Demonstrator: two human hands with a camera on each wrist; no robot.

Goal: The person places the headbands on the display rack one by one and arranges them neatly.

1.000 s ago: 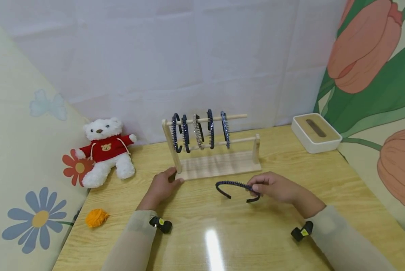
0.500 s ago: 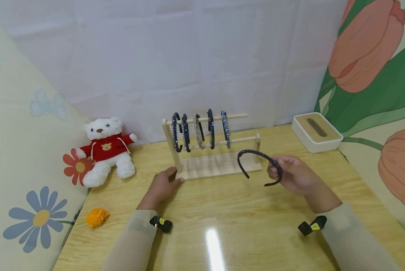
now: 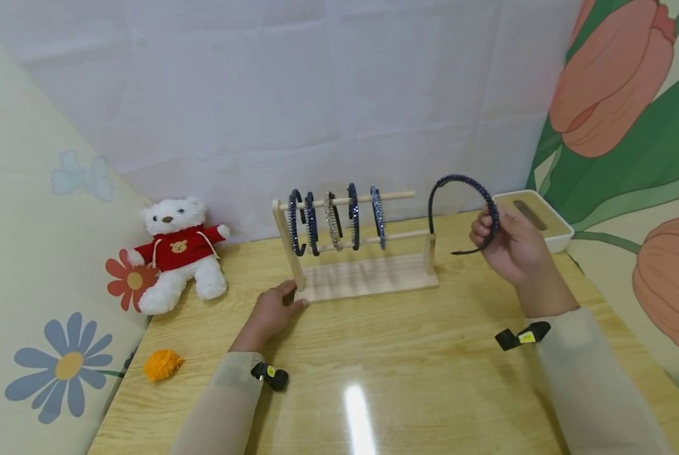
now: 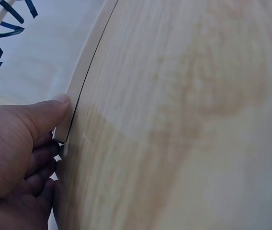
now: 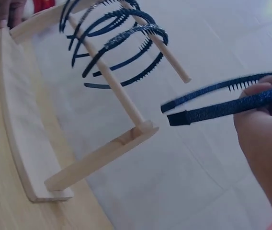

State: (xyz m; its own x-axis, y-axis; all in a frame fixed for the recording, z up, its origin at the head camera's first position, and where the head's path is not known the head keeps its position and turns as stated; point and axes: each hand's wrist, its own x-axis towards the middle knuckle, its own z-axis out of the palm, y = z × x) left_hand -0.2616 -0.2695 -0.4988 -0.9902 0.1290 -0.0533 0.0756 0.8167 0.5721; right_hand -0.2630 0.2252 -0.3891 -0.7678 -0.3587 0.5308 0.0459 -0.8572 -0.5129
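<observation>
A dark blue, toothed headband (image 3: 465, 179) is held up by my right hand (image 3: 512, 243), pinched at its right side. Its two ends (image 5: 179, 117) point toward the rack in the right wrist view, just off the upper rod's free tip. My left hand (image 3: 271, 313) grips the left corner of the wooden rack's base (image 3: 367, 278). In the left wrist view the thumb (image 4: 54, 112) lies on the base's edge, with the other fingers curled by its end. Several headbands hang on the rack, among them a silvery one (image 3: 332, 221) and a light blue one (image 3: 378, 217).
A white teddy bear in a red sweater (image 3: 180, 246) sits at the table's back left. Nearer the left edge lies an orange bundle (image 3: 163, 365). Behind my right hand stands a white box with a wooden lid (image 3: 558, 243). A white cloth (image 3: 248, 107) hangs behind.
My right hand has lifted the headband from low over the tabletop in front of the rack, up and to the right, to rod height. The left hand has stayed at the base.
</observation>
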